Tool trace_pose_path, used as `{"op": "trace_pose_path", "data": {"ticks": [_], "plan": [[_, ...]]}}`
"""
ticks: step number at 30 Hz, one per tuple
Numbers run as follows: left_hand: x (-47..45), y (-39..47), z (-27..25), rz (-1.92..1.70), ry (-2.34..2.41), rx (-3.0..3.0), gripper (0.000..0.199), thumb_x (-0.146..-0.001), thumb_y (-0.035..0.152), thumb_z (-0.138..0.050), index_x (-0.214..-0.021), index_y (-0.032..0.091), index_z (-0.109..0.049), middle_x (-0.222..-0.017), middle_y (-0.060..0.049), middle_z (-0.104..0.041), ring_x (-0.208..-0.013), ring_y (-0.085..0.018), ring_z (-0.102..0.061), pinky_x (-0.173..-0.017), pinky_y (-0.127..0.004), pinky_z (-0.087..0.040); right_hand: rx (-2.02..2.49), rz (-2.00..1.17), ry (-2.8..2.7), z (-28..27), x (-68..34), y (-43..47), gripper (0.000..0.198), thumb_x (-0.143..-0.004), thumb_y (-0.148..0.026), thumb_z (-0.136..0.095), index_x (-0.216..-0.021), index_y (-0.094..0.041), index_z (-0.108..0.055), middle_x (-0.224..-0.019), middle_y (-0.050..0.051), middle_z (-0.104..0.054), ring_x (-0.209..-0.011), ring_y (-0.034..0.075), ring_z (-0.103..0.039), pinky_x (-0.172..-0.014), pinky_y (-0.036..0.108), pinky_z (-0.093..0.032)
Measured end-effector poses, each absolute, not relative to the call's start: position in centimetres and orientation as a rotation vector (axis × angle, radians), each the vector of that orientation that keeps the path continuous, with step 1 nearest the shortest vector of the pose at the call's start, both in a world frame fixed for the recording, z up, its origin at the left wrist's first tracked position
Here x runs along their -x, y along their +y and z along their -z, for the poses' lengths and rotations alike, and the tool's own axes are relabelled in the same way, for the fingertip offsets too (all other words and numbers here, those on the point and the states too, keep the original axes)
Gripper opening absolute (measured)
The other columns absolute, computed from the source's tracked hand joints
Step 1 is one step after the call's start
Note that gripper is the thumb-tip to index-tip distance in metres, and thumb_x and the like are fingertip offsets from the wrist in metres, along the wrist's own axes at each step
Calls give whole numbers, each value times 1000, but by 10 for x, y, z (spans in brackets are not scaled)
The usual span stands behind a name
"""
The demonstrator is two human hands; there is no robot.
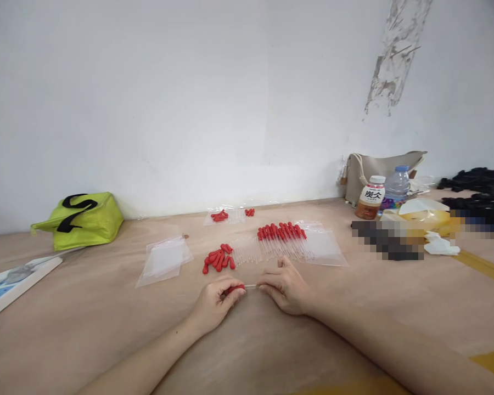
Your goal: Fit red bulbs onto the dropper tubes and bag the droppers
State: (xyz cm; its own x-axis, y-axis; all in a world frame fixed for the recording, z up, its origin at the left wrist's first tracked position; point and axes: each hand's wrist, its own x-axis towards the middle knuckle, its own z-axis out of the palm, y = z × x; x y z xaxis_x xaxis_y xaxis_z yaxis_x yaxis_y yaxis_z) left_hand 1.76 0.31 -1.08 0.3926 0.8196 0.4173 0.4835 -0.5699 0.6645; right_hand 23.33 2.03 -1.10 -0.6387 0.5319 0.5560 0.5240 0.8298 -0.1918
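Note:
My left hand (213, 302) is closed around a red rubber bulb (238, 287). Between finger and thumb, my right hand (288, 289) pinches a thin glass dropper tube (251, 286), whose left end meets the bulb's mouth; how deep it sits inside is hidden by the fingers. Just beyond my left hand lies a small pile of loose red bulbs (218, 260). To its right are several bare glass tubes (246, 251) side by side. A row of droppers (282, 233) with red bulbs on their tubes lies beyond my right hand.
Clear plastic bags (164, 259) lie left and right of the parts. More red bulbs (219, 215) rest near the wall. A green bag (86, 222) and a power strip (20, 282) are at left. Bottles (370, 198), a beige bag (385, 162) and a tissue pack (430, 216) stand at right.

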Motion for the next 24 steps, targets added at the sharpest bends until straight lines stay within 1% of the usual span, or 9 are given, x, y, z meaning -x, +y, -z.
{"op": "trace_pose_path", "data": {"ticks": [2, 5, 9, 12, 16, 20, 22, 24], "plan": [[-18, 2, 8, -1004, 1123, -2282, 16, -80, 29, -52, -79, 19, -64, -72, -3, -61, -66, -15, -54, -59, -23, -41, 790, 30, -2388, 12, -231, 19, 21, -85, -20, -38, -86, -21, -59, -75, 1, -61, -63, 11, -48, -70, 31, -23], [-20, 0, 5, -944, 1113, -2367, 17, -82, 28, -50, -80, 18, -63, -71, -3, -60, -63, -15, -53, -58, -23, -40, 804, 67, -2384, 15, -226, 17, 21, -85, -18, -37, -82, -19, -57, -73, 1, -59, -62, 11, -45, -68, 31, -23], [-21, -4, 4, -902, 1085, -2460, 17, -83, 26, -49, -78, 17, -63, -69, -3, -59, -61, -14, -51, -56, -22, -39, 809, 72, -2386, 18, -222, 14, 21, -85, -18, -37, -74, -18, -54, -69, 0, -57, -60, 10, -43, -67, 30, -22], [-21, -4, 4, -891, 1068, -2487, 18, -84, 26, -48, -81, 17, -63, -70, -3, -59, -62, -14, -52, -57, -23, -39, 827, 51, -2400, 18, -219, 14, 22, -85, -19, -37, -71, -17, -53, -68, 0, -56, -59, 10, -43, -66, 29, -23], [-16, 1, 2, -941, 1057, -2508, 17, -84, 25, -47, -84, 17, -62, -73, -4, -59, -66, -14, -53, -60, -23, -41, 843, 83, -2403, 11, -217, 16, 24, -87, -21, -37, -73, -17, -56, -68, 1, -57, -62, 11, -44, -65, 29, -23], [-8, 6, 2, -1008, 1025, -2559, 16, -85, 23, -48, -85, 18, -63, -75, -4, -59, -67, -14, -54, -63, -24, -42, 818, 280, -2435, 6, -216, 15, 21, -85, -22, -40, -80, -19, -60, -72, 4, -59, -73, 14, -46, -68, 31, -22], [-5, 7, 5, -1009, 1021, -2576, 16, -84, 24, -48, -86, 18, -63, -75, -4, -59, -68, -14, -54, -64, -24, -42, 809, 361, -2465, 6, -216, 13, 19, -83, -20, -42, -81, -19, -61, -71, 5, -59, -74, 15, -45, -68, 32, -21], [-4, 8, 9, -1048, 1067, -2544, 17, -84, 24, -49, -95, 19, -60, -82, -4, -59, -70, -14, -54, -65, -25, -44, 833, 383, -2476, 7, -217, 12, 18, -81, -20, -44, -76, -18, -61, -69, 5, -59, -73, 15, -45, -68, 32, -21]]}}
